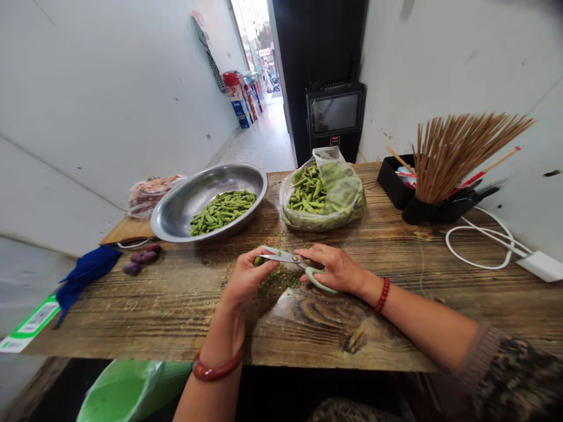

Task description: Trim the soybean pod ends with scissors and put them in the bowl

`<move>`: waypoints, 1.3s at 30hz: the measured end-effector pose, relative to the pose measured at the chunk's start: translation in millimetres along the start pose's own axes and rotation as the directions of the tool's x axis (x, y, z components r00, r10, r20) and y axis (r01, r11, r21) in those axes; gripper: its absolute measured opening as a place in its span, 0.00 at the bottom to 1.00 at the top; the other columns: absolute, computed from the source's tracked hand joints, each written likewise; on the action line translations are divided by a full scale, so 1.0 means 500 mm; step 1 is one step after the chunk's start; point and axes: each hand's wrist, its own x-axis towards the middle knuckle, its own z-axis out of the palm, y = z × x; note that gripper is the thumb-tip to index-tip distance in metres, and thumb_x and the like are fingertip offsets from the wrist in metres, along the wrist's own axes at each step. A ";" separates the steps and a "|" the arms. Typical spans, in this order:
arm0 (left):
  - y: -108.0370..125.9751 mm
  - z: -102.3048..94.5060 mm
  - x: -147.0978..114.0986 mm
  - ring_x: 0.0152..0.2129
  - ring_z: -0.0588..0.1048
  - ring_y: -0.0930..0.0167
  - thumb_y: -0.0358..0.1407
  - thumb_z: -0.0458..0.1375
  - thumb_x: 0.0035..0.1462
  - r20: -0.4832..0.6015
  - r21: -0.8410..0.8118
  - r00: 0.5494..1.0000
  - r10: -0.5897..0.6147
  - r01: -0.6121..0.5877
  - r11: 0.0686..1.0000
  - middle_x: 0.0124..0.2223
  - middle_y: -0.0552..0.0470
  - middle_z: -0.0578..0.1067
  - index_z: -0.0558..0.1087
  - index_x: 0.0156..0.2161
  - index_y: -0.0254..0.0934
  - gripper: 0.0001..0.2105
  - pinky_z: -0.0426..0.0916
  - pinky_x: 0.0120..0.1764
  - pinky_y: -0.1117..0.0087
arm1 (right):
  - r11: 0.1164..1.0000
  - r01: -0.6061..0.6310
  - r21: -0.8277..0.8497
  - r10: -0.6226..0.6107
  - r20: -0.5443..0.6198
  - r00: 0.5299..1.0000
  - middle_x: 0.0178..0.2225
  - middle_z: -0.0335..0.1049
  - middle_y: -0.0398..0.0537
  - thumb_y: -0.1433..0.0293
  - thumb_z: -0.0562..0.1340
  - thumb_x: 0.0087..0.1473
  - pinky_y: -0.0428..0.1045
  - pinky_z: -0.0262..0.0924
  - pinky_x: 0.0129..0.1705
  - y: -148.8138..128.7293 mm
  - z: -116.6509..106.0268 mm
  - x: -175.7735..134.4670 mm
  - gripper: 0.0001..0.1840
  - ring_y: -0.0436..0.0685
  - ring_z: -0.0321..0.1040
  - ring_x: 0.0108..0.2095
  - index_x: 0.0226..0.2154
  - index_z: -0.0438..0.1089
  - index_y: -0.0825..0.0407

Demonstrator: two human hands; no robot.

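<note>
My left hand [248, 275] pinches a green edamame pod [258, 261], mostly hidden by the fingers. In my right hand [336, 266] is a pair of scissors [285, 257] with pale green handles, its blades reaching across to the pod. Small green trimmings [281, 280] lie on the wooden table [373, 305] beneath both hands. Behind them, a plastic bag [341, 202] full of edamame pods stands with its mouth open. To its left a tilted steel bowl [176, 214] holds a heap of pods [224, 211].
Several purple fruits [143, 258] and a blue cloth [90, 272] lie at the left. A bag of reddish food [152, 196] sits behind the bowl. Wooden skewers [457, 158] stand in a black holder [420, 210] near a white adapter [543, 265]. Below the edge is a green bin [118, 392].
</note>
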 end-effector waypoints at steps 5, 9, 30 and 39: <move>-0.009 -0.002 0.006 0.28 0.69 0.73 0.34 0.66 0.46 0.002 -0.026 1.000 0.023 -0.023 0.999 0.30 0.52 0.74 0.77 0.31 0.34 0.07 0.62 0.32 0.74 | 0.999 -0.033 -0.005 0.033 -0.012 0.999 0.34 0.68 0.48 0.61 0.66 0.52 0.46 0.61 0.34 -0.003 -0.001 0.000 0.29 0.52 0.65 0.31 0.54 0.65 0.52; -0.008 -0.003 0.005 0.23 0.65 0.78 0.34 0.67 0.45 0.013 -0.096 1.000 -0.028 0.029 0.995 0.27 0.55 0.70 0.74 0.31 0.34 0.08 0.59 0.26 0.78 | 0.998 -0.047 0.034 0.048 -0.026 0.999 0.34 0.69 0.48 0.62 0.66 0.52 0.46 0.61 0.35 -0.001 0.000 0.000 0.28 0.52 0.65 0.31 0.54 0.65 0.52; 0.000 0.008 0.006 0.14 0.60 0.82 0.35 0.68 0.43 0.023 -0.319 0.990 -0.140 0.140 0.937 0.24 0.56 0.73 0.73 0.36 0.34 0.14 0.48 0.17 0.81 | 0.999 -0.050 -0.017 0.049 -0.050 0.998 0.36 0.67 0.49 0.59 0.66 0.50 0.48 0.63 0.35 -0.006 -0.004 0.001 0.33 0.54 0.65 0.33 0.56 0.62 0.51; -0.009 0.011 0.008 0.14 0.58 0.82 0.37 0.69 0.42 0.015 -0.298 0.993 -0.116 0.115 0.948 0.22 0.57 0.70 0.75 0.35 0.34 0.14 0.50 0.18 0.79 | 0.999 -0.036 0.032 0.038 -0.052 0.998 0.37 0.67 0.49 0.60 0.67 0.50 0.48 0.63 0.36 -0.003 -0.001 0.001 0.33 0.53 0.65 0.33 0.56 0.61 0.50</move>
